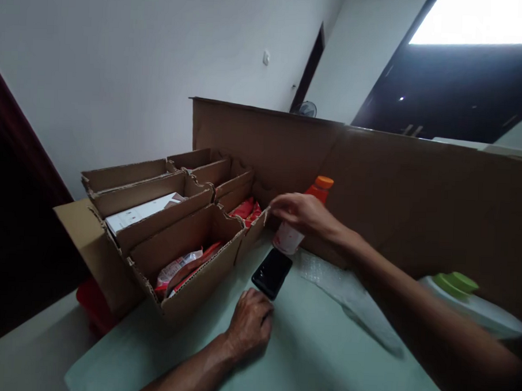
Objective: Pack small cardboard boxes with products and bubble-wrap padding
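Observation:
My right hand (302, 212) reaches in from the right, with its loosely bent fingertips at the corner rim of a divided cardboard box (209, 285). Nothing shows in its fingers, which are partly blurred. Just behind it stands a bottle (288, 238) with an orange cap, partly covered by the hand. Curled on the pale green table (306, 359), my left hand (250, 322) rests by the near end of a black phone-like object (272, 272); no held thing is visible. Red packets (246, 211) lie in the compartment nearest my right hand.
The front compartment holds red and clear packets (184, 271); a white box (141, 212) sits in another. A cardboard panel (374, 183) stands along the back. Bubble wrap (327, 273) and a white container with a green cap (456, 285) are at the right.

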{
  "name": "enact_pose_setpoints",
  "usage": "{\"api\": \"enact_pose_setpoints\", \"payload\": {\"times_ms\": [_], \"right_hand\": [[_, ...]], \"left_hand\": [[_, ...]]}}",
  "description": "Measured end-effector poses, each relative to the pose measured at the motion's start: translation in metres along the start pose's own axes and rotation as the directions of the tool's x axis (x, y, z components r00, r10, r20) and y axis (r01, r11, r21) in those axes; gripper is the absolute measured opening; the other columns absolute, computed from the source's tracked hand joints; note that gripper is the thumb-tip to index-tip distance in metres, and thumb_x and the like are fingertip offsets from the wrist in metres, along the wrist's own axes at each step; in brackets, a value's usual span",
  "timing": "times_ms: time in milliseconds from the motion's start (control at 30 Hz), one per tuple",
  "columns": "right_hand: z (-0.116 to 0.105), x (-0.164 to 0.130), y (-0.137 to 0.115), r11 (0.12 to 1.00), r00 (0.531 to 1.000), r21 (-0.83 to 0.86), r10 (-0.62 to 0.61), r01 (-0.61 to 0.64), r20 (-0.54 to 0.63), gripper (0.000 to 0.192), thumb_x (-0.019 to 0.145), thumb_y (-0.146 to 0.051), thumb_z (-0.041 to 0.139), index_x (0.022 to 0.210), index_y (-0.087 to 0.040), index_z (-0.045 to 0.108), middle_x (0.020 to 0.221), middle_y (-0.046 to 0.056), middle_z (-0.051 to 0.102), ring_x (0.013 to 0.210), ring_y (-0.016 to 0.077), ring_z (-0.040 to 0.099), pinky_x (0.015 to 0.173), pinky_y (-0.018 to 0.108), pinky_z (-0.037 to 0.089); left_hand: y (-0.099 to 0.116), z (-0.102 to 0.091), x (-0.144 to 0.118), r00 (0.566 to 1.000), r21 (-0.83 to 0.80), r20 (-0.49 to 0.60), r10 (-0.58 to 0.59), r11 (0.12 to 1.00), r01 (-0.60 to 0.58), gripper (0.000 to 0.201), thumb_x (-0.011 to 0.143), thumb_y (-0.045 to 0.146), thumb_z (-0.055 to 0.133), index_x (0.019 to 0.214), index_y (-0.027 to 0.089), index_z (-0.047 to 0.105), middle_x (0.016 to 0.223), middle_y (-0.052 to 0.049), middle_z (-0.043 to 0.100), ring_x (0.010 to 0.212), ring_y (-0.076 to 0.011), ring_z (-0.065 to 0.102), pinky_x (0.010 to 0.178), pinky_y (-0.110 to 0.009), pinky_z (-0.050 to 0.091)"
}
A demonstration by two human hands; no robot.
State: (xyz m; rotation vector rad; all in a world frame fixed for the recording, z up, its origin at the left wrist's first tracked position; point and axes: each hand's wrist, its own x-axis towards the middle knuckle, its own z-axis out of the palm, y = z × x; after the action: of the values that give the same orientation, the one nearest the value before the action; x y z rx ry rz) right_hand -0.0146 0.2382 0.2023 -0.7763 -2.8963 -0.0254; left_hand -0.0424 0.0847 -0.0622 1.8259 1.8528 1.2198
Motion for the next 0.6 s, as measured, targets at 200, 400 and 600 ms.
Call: {"api": "enact_pose_setpoints", "payload": {"times_ms": [200,400,600], "right_hand": [[0.048,0.097,-0.063,0.984,0.893,-0.090,-0.099,0.153,0.440,0.025,0.069,-0.013,0.072,0.092,-0.020,0.078,0.087,0.004,0.078,0.081,0.0210,0.071,0.067,0.026,0.051],[0.042,0.090,-0.045,0.990,0.900,-0.017,-0.122,0.142,0.419,0.015,0.074,-0.014,0.069,0.087,-0.016,0.075,0.087,0.006,0.077,0.079,0.0186,0.069,0.065,0.023,0.049],[-0.026,0.008,0.084,0.937,0.986,0.334,0.044,-0.097,0.163,0.025,0.072,-0.047,0.072,0.079,-0.022,0.072,0.078,0.008,0.075,0.068,0.0164,0.068,0.062,0.025,0.051]], "left_hand": [[-0.004,0.003,0.002,1.000,-0.035,-0.009,-0.026,0.999,0.025,0.022,0.078,0.008,0.057,0.090,0.018,0.072,0.095,-0.008,0.072,0.096,-0.0238,0.060,0.088,-0.037,0.044],[-0.003,0.004,0.002,0.999,-0.056,-0.002,-0.034,0.998,0.033,0.022,0.078,0.008,0.057,0.089,0.017,0.073,0.094,-0.009,0.073,0.096,-0.0238,0.060,0.089,-0.037,0.044],[-0.003,0.002,0.004,0.999,-0.056,0.007,-0.049,0.997,0.050,0.022,0.076,0.010,0.059,0.090,0.018,0.073,0.097,-0.008,0.073,0.098,-0.0249,0.059,0.089,-0.039,0.044]]}}
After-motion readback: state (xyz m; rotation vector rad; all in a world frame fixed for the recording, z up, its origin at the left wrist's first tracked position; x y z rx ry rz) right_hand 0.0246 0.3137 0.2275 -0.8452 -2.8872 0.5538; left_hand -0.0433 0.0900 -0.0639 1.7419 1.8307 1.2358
